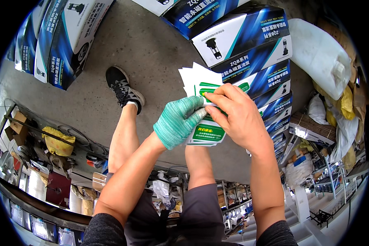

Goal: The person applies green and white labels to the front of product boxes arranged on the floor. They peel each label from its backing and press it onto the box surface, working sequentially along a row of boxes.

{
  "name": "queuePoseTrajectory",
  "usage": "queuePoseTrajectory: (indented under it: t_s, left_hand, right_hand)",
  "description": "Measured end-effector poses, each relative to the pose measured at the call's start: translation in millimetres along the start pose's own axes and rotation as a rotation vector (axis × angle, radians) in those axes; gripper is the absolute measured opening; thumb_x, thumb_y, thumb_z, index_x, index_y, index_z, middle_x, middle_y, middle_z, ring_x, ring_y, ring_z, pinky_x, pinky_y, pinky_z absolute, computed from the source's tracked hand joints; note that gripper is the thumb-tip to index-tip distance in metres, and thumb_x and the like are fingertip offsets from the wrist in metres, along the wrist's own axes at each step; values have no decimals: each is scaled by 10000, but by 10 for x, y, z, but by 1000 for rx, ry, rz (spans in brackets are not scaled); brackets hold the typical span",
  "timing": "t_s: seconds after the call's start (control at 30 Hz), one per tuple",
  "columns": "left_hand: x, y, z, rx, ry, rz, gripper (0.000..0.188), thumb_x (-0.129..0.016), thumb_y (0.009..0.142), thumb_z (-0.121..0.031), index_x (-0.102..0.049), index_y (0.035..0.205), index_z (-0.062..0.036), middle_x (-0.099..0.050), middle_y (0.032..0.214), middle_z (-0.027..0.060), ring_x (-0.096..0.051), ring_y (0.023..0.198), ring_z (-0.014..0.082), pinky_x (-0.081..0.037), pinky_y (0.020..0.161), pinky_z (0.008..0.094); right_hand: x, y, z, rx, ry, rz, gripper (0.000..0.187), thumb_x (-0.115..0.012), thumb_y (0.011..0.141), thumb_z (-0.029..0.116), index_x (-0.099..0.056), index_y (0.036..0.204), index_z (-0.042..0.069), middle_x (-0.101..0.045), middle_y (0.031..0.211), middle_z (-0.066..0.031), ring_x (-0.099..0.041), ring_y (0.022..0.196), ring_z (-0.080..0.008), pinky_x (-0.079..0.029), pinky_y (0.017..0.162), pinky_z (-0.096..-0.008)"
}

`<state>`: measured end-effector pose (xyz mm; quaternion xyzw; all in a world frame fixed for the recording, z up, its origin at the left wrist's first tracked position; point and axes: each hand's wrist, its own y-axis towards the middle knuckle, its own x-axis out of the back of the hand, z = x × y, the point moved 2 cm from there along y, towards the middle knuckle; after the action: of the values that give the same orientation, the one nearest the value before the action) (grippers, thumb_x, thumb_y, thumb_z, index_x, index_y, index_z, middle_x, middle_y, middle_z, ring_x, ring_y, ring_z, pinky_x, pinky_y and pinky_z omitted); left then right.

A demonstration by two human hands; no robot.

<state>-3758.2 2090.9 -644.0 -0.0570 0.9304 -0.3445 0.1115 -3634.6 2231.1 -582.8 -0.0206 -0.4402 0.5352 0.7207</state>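
Note:
A sheaf of green and white printed cards [209, 134] is held up in front of my legs, with several white edges fanned out at its far side. My left hand [175, 122], in a mint-green knitted glove, is closed round the sheaf from the left, thumb on top. From the right, the bare fingers of my right hand [244, 117] pinch a card near the middle of the sheaf, close to the left thumb. The fingers cover part of the print. Just beyond the cards stand stacked blue and white cartons [244, 35].
More blue and white cartons [65, 43] rise at the far left. A translucent plastic jerrycan [320, 53] lies right of the near stack, beside bags. My shoe [123, 88] rests on the concrete floor [164, 53]. A yellow bag [58, 141] and cables sit at left.

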Motion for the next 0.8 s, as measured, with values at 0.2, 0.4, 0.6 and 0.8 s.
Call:
queuePoseTrajectory:
  t_s: [0.2, 0.4, 0.6, 0.8]
  left_hand:
    - [68, 21, -6, -24, 170, 21, 337, -797, 920, -164, -717, 1202, 2, -754, 980, 186, -719, 854, 187, -577, 784, 340]
    - [84, 46, -36, -17, 196, 20, 358, -821, 890, -191, -727, 1188, -16, -750, 1009, 204, -747, 866, 266, -583, 796, 362]
    - [39, 65, 9, 13, 166, 2, 327, -804, 910, -186, -729, 1176, -11, -744, 987, 202, -738, 854, 264, -578, 791, 360]
    - [56, 80, 46, 75, 193, 6, 308, -796, 914, -168, -732, 1167, -5, -734, 972, 182, -722, 845, 243, -571, 788, 359]
  right_hand:
    - [-80, 64, -24, -39, 113, -6, 199, -789, 859, 130, -694, 993, 20, -689, 940, -102, -693, 838, -311, -579, 734, -408]
    - [-110, 116, -59, 43, 74, -67, 142, -770, 840, 72, -687, 936, 9, -703, 928, -113, -694, 813, -315, -580, 725, -408]
    - [-171, 99, -114, -64, 200, -61, 131, -761, 841, 49, -704, 951, 6, -697, 928, -119, -693, 847, -311, -574, 743, -407]
    - [-228, 80, -142, -49, 296, -60, 164, -786, 835, 59, -714, 971, 4, -674, 917, -126, -680, 865, -318, -567, 761, -406]
